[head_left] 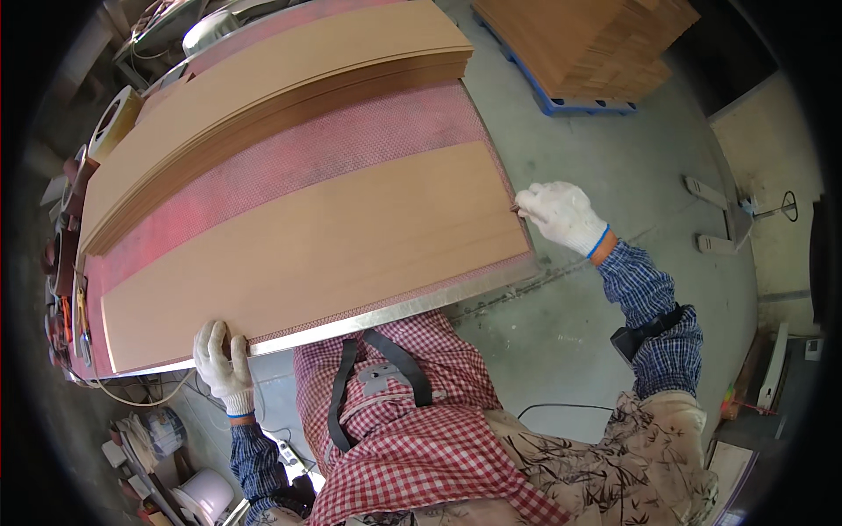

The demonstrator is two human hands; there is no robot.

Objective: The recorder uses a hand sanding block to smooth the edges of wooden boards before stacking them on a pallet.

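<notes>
A long thin wood veneer sheet (pixel 316 250) lies flat on a red-topped work table (pixel 351 145). My left hand (pixel 222 355), in a white glove, grips the sheet's near edge by the table's metal rim. My right hand (pixel 561 213), also gloved, pinches the sheet's right end at the table's right edge. A tall stack of similar veneer sheets (pixel 263 96) rests on the far half of the table.
A second pile of veneer (pixel 588 44) sits on a blue pallet (pixel 561 101) on the concrete floor at upper right. Tape rolls and hand tools (pixel 70 289) crowd the table's left end. Buckets and clutter (pixel 167 447) stand on the floor at lower left.
</notes>
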